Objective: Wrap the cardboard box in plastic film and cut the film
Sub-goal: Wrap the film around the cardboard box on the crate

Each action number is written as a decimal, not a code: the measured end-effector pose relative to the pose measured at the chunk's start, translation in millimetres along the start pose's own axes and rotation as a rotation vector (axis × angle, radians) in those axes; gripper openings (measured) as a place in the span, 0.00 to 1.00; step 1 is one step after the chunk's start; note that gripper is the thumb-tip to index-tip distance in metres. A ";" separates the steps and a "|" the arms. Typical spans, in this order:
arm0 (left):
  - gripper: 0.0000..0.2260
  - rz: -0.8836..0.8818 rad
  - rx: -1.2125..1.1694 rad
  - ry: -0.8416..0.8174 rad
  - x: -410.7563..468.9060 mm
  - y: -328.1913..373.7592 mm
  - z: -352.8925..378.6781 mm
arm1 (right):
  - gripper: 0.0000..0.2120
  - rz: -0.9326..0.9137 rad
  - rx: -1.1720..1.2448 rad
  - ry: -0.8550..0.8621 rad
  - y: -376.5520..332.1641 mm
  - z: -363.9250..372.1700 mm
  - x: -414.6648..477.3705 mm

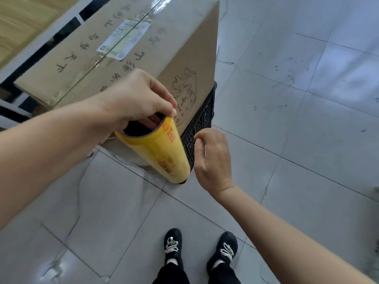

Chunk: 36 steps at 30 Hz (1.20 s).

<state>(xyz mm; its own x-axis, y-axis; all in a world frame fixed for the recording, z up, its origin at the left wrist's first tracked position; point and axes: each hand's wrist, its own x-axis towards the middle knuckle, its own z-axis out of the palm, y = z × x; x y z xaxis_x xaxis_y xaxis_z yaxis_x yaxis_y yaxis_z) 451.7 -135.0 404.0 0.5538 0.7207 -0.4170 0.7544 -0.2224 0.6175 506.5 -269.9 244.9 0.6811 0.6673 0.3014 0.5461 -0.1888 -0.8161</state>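
Observation:
A large cardboard box (pixel 127 50) with printed characters and a white label rests on a black plastic crate (pixel 202 121). Some clear film shows over the box's far top edge. My left hand (pixel 135 97) grips the upper rim of a yellow roll of plastic film (pixel 164 152), fingers inside its cardboard core. The roll hangs tilted beside the box's near corner, its lower end close to the floor. My right hand (pixel 211 158) hovers just right of the roll with fingers loosely curled, holding nothing that I can see.
Grey floor tiles (pixel 287 140) stretch out to the right and in front. My two black shoes (pixel 201 251) stand below. A white-framed shelf (pixel 18 64) and pale boxes lie at the far left behind the cardboard box.

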 end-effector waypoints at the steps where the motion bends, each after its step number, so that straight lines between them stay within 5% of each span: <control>1: 0.05 -0.007 -0.005 0.009 -0.2 0.0 0.8 | 0.08 0.139 0.005 -0.068 16.1 9.6 -0.2; 8: 0.05 -0.042 -0.026 0.067 0.2 -0.4 3.3 | 0.23 1.006 0.307 -0.555 80.1 56.8 -9.2; 13: 0.05 -0.036 -0.013 0.105 -0.7 -1.9 5.1 | 0.33 1.388 0.532 -0.636 105.7 90.0 -13.9; 21: 0.04 -0.013 0.056 0.131 -4.6 0.7 5.1 | 0.34 1.531 0.761 -0.579 121.5 96.9 -12.7; 27: 0.08 0.150 0.377 0.090 -13.9 12.0 9.9 | 0.39 1.600 0.856 -0.572 131.0 97.3 -3.4; 36: 0.25 0.348 0.636 0.003 -8.8 35.0 18.0 | 0.43 1.640 1.126 -0.375 144.6 88.2 12.0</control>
<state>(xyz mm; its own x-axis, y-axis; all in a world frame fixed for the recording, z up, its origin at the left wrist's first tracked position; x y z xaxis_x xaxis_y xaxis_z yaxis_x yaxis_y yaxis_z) 479.6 -160.9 417.3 0.7991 0.5401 -0.2641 0.5938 -0.7778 0.2059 550.7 -225.6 87.0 -0.0760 0.4818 -0.8730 -0.9478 -0.3067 -0.0868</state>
